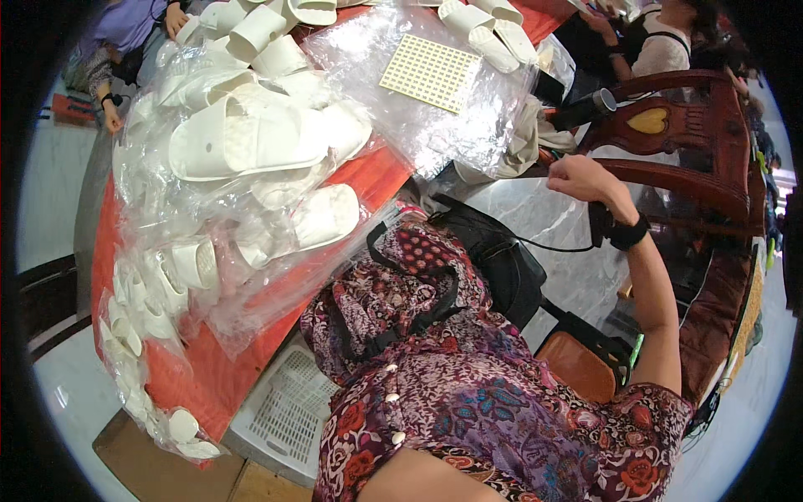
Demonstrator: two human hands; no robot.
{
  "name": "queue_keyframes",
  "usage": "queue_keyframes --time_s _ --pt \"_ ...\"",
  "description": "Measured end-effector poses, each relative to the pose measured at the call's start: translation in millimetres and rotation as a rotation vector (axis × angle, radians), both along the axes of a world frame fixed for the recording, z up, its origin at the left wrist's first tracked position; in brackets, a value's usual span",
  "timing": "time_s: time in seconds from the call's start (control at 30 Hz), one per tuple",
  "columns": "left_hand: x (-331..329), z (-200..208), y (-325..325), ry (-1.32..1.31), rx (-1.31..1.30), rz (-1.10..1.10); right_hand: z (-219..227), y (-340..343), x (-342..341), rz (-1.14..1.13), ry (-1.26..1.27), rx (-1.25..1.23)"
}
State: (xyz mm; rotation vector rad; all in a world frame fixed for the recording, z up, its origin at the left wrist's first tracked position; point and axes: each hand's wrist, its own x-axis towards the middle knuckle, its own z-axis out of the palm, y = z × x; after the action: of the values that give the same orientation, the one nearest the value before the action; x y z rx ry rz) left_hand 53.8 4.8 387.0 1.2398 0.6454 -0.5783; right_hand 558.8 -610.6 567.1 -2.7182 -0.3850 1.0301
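My right hand (583, 179) is raised beyond the table's corner, its fingers curled closed. Whatever may be inside them is hidden. A dark band (629, 233) circles that wrist, and a black cord passes below it. Nearest to the fingers are a crumpled beige cloth (527, 138) and the rail of a carved wooden chair (669, 177). Of my left arm (431, 478) only a bare part shows at the lower edge; the hand is out of view. White slippers (251, 134), many in clear plastic bags, are heaped on the red table (226, 376).
Clear plastic bags (351, 58) lie under a yellow sticker sheet (429, 73). A dark cylindrical cup (590, 107) stands near the chair. A black bag (493, 259) hangs beside me; a white plastic basket (288, 402) sits below the table. Other people's hands (113, 117) show at far left.
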Motion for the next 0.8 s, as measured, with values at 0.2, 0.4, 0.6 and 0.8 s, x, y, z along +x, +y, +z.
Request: queue_keyframes --time_s 0.2,0.4,0.6,0.8 --pt "-26.9 -8.7 27.7 0.000 -0.062 -0.130 32.2 5.5 -30.4 -0.067 0.009 -0.122" --pt "-30.9 1.8 19.0 -0.001 -0.130 -0.225 -68.1 35.7 -61.0 -0.039 0.127 0.107" --pt "-43.8 12.6 2.8 -0.008 -0.164 -0.266 -173.7 69.7 -96.8 -0.194 0.070 0.048" --pt "-52.4 18.8 -0.1 0.006 -0.196 -0.324 -197.4 73.7 -94.5 0.022 0.012 -0.064"
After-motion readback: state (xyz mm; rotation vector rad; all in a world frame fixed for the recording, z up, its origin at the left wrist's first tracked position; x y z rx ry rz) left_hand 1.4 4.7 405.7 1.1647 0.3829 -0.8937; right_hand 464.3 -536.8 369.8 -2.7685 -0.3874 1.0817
